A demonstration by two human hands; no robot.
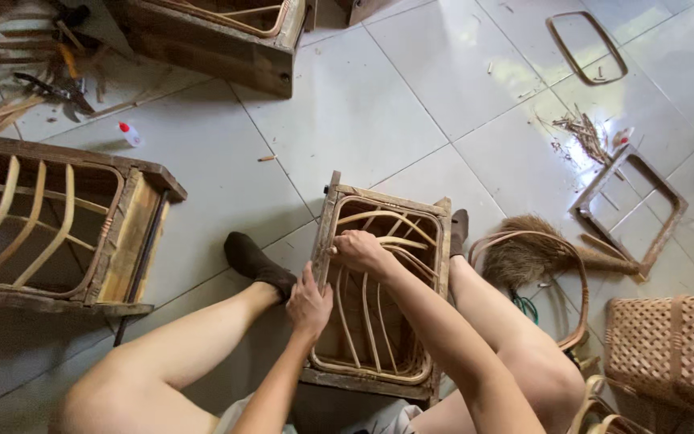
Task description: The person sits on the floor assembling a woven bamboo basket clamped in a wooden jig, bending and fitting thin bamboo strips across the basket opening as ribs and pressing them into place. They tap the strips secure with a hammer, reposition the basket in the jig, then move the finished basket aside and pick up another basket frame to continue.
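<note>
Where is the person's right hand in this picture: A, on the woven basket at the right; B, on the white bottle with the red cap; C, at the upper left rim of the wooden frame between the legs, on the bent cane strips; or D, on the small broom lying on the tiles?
C: the right hand grips the cane strips at the rim of the wooden frame, while the left hand rests on the frame's left side.

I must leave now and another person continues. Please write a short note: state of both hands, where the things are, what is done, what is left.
Left hand: grips the left edge of the wooden frame between the legs.
Right hand: closed on a cane strip at the frame's top left.
Done: several bent strips sit in the frame.
Left: no weaving between the strips yet.
Nearby: finished basket right, brush, larger frame left.
</note>
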